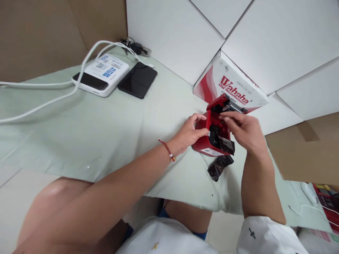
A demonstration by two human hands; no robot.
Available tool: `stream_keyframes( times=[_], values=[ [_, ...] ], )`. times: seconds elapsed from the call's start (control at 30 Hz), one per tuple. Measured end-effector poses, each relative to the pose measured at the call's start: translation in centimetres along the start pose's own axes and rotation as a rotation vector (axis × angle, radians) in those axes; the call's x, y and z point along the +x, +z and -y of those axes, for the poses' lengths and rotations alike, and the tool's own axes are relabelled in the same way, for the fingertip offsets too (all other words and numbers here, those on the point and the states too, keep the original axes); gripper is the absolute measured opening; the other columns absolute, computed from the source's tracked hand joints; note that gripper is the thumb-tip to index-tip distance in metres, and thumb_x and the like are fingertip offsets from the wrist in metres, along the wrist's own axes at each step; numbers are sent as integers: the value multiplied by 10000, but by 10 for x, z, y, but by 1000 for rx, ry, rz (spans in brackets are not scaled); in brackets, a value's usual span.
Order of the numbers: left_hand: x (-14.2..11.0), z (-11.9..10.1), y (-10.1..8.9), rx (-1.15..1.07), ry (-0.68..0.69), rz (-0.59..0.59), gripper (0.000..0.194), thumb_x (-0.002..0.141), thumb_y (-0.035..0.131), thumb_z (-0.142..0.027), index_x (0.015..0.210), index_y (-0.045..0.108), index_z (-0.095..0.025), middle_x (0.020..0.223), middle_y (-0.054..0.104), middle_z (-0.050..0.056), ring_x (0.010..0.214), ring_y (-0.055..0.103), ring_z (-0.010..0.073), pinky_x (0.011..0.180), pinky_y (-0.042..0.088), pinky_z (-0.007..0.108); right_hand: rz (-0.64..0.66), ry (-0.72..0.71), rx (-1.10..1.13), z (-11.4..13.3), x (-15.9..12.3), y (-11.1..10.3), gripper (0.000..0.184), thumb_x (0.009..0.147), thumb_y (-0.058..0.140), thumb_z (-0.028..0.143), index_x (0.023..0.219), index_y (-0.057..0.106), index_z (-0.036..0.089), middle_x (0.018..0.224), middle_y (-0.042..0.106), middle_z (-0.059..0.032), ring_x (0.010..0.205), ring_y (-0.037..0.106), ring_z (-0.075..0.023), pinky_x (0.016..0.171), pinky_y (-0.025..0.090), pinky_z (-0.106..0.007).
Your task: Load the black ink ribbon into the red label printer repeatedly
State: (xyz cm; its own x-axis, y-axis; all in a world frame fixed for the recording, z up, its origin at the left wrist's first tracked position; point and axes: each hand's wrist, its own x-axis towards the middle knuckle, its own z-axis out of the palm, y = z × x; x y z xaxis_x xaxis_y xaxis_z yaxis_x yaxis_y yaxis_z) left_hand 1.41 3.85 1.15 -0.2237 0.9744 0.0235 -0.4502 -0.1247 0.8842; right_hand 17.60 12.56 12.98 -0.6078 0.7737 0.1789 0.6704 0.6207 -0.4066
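Observation:
A red box-shaped device point(199, 146) with a raised lid point(215, 102) rests on the cloth, black parts point(214, 137) showing inside it. My left hand point(192, 130) grips its left side, thumb on the near rim and fingers round the wall. At the opening's right, the fingers of my right hand point(242, 128) are pinched together; whatever they hold, if anything, is too small to make out. A dark, glossy piece point(227, 144) sticks out over the device's near right edge. Just below lies a crumpled dark wrapper-like piece point(219, 167).
Behind the device leans a red and white Wahaha carton point(233, 84), near white boxes point(174, 35). To the left are a black phone point(138, 80), a white device point(116, 76), white cables point(82, 70) and keys point(135, 47). A brown carton point(304, 155) stands right.

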Motion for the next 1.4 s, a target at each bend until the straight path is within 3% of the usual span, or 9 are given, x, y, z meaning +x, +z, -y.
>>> stream_keyframes(
  times=[0.1, 0.17, 0.3, 0.47, 0.63, 0.77, 1.0, 1.1, 1.4],
  values=[
    [-1, 3, 2, 56, 5, -28, 377, 778, 724, -202, 1140, 621, -231, 1371, 637, 79, 1350, 571, 251, 1215, 445, 439, -448, -101, -47, -11, -8, -4, 390, 1086, 557, 479, 1288, 795, 245, 1262, 800, -96, 989, 754, -216, 914, 632, -400],
    [-5, 5, 5, 147, 58, -76, 345, 827, 696, -210, 1164, 626, -236, 1376, 628, 88, 1364, 573, 260, 1234, 449, 473, -555, -160, -142, -23, -5, -3, 451, 1103, 524, 516, 1414, 735, 266, 1430, 736, -118, 1214, 718, -267, 1102, 580, -508],
    [-19, 9, 14, 395, 324, -106, 392, 912, 633, -205, 1300, 635, -255, 1473, 551, 118, 1447, 550, 264, 1304, 418, 508, -483, -186, -172, -43, 2, 4, 564, 1127, 459, 585, 1518, 673, 238, 1491, 704, -153, 1427, 619, -315, 1245, 458, -599],
    [-30, 9, 17, 507, 518, -101, 399, 1027, 601, -360, 1404, 585, -232, 1537, 535, 164, 1511, 511, 282, 1335, 406, 530, -435, -203, -14, -37, -13, 12, 545, 1151, 422, 575, 1307, 814, 231, 1272, 771, -132, 1254, 695, -256, 1113, 551, -482],
    [-25, 1, 10, 492, 493, -176, 447, 1120, 445, -488, 1447, 629, -244, 1534, 559, 144, 1519, 506, 267, 1318, 436, 503, -345, -212, 55, -32, -49, 22, 498, 1147, 470, 518, 1222, 864, 225, 1106, 722, -112, 1056, 715, -206, 943, 584, -397],
    [-20, -3, 7, 490, 460, -96, 587, 1152, 325, -543, 1095, 819, -230, 1514, 557, 136, 1582, 462, 282, 1332, 403, 478, -281, -184, 77, -38, -69, 34, 457, 1142, 492, 494, 1270, 857, 252, 1129, 722, -108, 1102, 710, -216, 999, 573, -424],
    [-17, 0, 7, 375, 309, -69, 463, 1102, 466, -437, 901, 825, -225, 1455, 575, 122, 1557, 482, 289, 1356, 352, 462, -253, -136, 146, -36, -70, 36, 444, 1145, 491, 472, 1223, 874, 261, 1115, 716, -98, 1077, 698, -202, 972, 568, -399],
    [-14, -1, 6, 280, 205, -29, 225, 936, 645, -271, 1066, 827, -253, 1435, 574, 96, 1543, 490, 289, 1345, 377, 466, -272, -116, 100, -34, -70, 38, 471, 1140, 478, 505, 1221, 872, 260, 1106, 721, -103, 1069, 708, -211, 979, 585, -417],
    [-4, -7, 4, 53, 52, 1, 971, 727, 725, -149, 1607, 411, -415, 1762, 377, 62, 1717, 273, 331, 1364, 311, 604, -380, -264, 113, -23, -106, 53, 340, 1081, 581, 265, 1321, 818, 309, 1257, 739, -119, 1199, 723, -253, 1050, 613, -494]
  ],
)
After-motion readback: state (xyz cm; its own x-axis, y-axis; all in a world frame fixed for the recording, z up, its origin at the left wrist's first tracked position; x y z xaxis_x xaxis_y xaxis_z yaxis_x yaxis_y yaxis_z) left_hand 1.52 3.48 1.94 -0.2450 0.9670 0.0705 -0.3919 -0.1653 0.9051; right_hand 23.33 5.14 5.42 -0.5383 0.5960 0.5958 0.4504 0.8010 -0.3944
